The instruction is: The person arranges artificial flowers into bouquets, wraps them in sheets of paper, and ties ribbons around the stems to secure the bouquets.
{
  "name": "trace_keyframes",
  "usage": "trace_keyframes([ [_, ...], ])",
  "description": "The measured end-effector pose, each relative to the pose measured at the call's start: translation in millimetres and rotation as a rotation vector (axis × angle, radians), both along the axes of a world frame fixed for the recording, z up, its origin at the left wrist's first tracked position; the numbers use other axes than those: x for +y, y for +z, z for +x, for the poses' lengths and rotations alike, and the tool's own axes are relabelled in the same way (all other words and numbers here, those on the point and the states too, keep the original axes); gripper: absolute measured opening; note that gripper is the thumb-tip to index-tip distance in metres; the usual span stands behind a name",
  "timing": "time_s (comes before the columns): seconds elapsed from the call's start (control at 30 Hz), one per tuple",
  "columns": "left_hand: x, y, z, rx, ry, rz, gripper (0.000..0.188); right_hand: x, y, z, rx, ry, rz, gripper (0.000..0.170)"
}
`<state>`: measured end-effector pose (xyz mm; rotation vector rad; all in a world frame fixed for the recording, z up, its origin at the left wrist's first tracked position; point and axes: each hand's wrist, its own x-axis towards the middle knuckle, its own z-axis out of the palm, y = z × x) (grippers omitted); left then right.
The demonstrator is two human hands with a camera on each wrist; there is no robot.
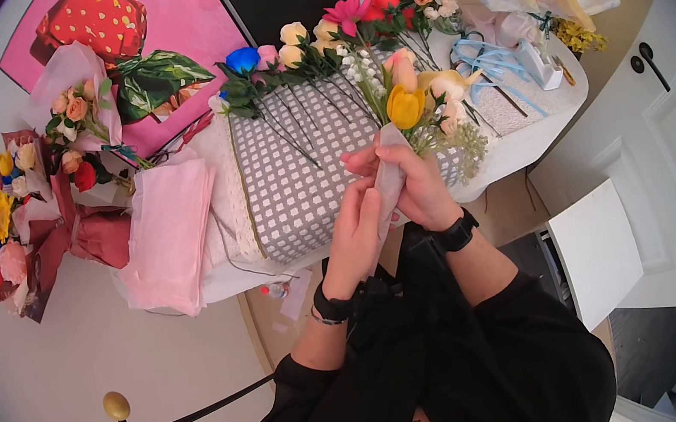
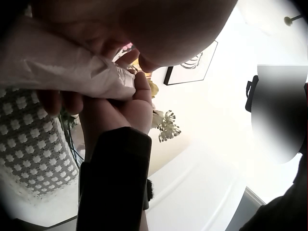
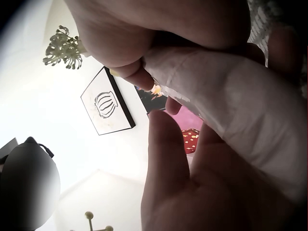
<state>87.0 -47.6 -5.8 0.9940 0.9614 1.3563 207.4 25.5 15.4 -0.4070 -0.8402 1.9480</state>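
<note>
Pale tissue paper is rolled round the stems of a small bouquet with a yellow tulip, a pink tulip and green sprigs. The right hand grips the roll near its top, thumb by the blooms. Lower down, the left hand holds the same roll from the other side. In the left wrist view the wrapped paper crosses between both hands; in the right wrist view the paper runs under the right hand, the left hand beside it.
Loose artificial flowers lie along the back of the checked cloth. Pink paper sheets are stacked at the left, near wrapped bouquets. Blue ribbon and scissors lie at the right.
</note>
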Motion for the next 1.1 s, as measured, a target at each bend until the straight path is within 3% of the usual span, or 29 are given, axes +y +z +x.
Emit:
trace_keyframes([
  [0.13,6.8,0.7,0.5,0.061,-0.019,-0.068,0.031,-4.6,2.6,-6.3,-0.039,-0.024,-0.008,0.028],
  [0.2,8.9,-2.3,4.6,0.242,0.017,0.025,0.026,-5.3,-0.1,-8.2,-0.065,-0.022,0.013,0.029],
  [0.53,10.2,-14.9,3.0,0.063,-0.009,-0.012,0.022,-6.6,-1.3,-7.1,-0.08,0.042,-0.044,0.031],
  [0.6,9.4,-15.7,-1.7,-0.211,-0.039,-0.113,0.028,-8.7,5.4,-6.8,-0.042,-0.014,-0.041,0.031],
  [0.73,8.5,-13.5,-3.1,-0.177,-0.038,-0.097,0.034,-7.4,4.1,-7.3,-0.043,-0.011,-0.047,0.031],
  [0.83,6.5,-9.5,1.2,0.005,-0.031,-0.044,0.031,-6.7,-0.2,-8.4,-0.093,-0.04,-0.009,0.034],
  [0.9,5.8,-7.3,8.6,0.204,0.12,0.087,0.025,-6.7,3.6,-6.0,-0.205,0.018,-0.029,0.038],
  [0.93,6.5,-6.8,8.1,0.202,0.113,0.09,0.025,-6.9,3.2,-5.9,-0.205,0.011,-0.028,0.038],
  [1.0,6.3,-7.3,1.3,-0.06,0.014,-0.026,0.023,-9.1,-2.2,-9.2,-0.274,0.036,0.062,0.047],
  [1.07,9.6,-23.3,-8.9,-0.011,-0.044,-0.039,0.027,-3.8,-16.6,-15.0,-0.289,0.033,0.104,0.045],
  [1.1,10.8,-31.3,-8.9,0.025,0.069,0.013,0.027,-1.3,-21.4,-16.2,-0.299,0.04,0.143,0.043],
])
